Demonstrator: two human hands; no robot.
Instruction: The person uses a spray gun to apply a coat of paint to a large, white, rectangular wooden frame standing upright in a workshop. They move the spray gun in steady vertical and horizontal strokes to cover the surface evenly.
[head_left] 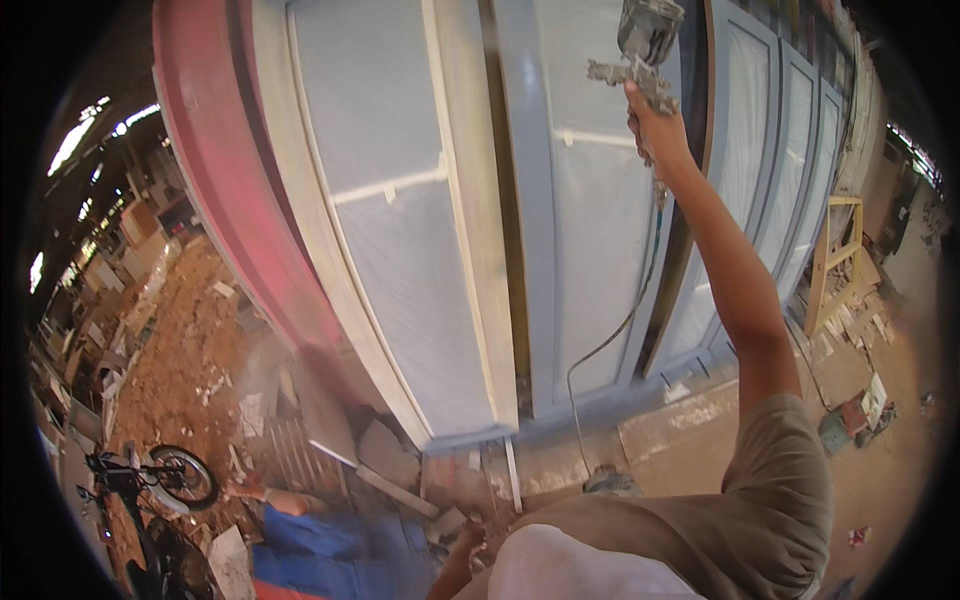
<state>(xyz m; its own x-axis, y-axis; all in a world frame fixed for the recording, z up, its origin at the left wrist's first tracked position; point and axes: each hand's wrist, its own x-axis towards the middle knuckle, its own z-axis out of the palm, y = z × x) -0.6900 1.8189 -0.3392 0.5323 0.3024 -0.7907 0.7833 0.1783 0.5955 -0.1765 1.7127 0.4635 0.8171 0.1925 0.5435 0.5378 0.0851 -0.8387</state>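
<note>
My right hand (655,130) is raised at the upper right, its fingers wrapped round the handle of a spray gun (645,82). A dark, paint-stained cup (650,28) sits on top of the gun. From the handle a thin hose (625,322) hangs down to the ground. Behind the gun stands a blue-grey door panel (590,215) with a pale covering over its middle. A cream wooden door panel (460,225) with a similar covering is to its left. My left hand (470,540) is low near my body, small and blurred; its fingers are not clear.
More blue-grey panels (735,170) line the right side, beside a bare wooden frame (838,265). A red panel (225,150) stands at the left. Boards and scraps (385,455) litter the ground. A motorcycle (150,500) and blurred blue cloth (320,545) are at lower left.
</note>
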